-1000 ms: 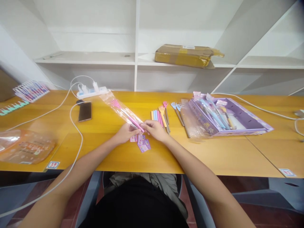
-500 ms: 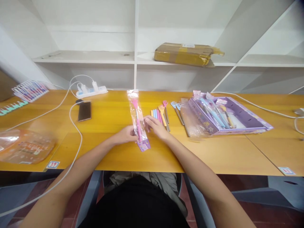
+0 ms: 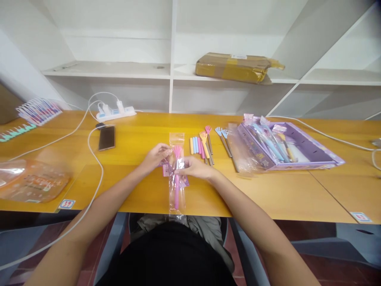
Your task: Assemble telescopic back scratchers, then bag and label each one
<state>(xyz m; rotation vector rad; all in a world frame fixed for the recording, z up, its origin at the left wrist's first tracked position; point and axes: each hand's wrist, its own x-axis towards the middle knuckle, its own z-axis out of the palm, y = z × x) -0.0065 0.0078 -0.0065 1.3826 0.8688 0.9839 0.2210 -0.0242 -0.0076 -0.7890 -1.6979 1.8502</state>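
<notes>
A pink back scratcher (image 3: 176,182) lies lengthwise inside a clear plastic bag (image 3: 176,139), its claw end pointing away from me. My right hand (image 3: 195,167) is closed on the bag at the scratcher's upper shaft, thumb on top. To the left of it, my left hand (image 3: 158,155) has its fingers curled at the bag's left side, beside a purple printed card (image 3: 166,170). Its fingertips are partly hidden, and what they pinch is unclear. Just beyond my right hand are a yellow back scratcher (image 3: 204,140), a pink one (image 3: 208,130) and several coloured handles (image 3: 195,145).
Two blue back scratchers (image 3: 222,137) lie right of these, beside clear bags (image 3: 242,155). A purple box (image 3: 309,163) holds several bagged scratchers. On the left are a phone (image 3: 106,138), a power strip (image 3: 116,114), a white cable (image 3: 99,167) and an orange-clear package (image 3: 35,180).
The bagged scratcher has come down toward the table's front edge. My right hand has moved onto the bag; my left hand has shifted up from the handle to beside the claw end.
</notes>
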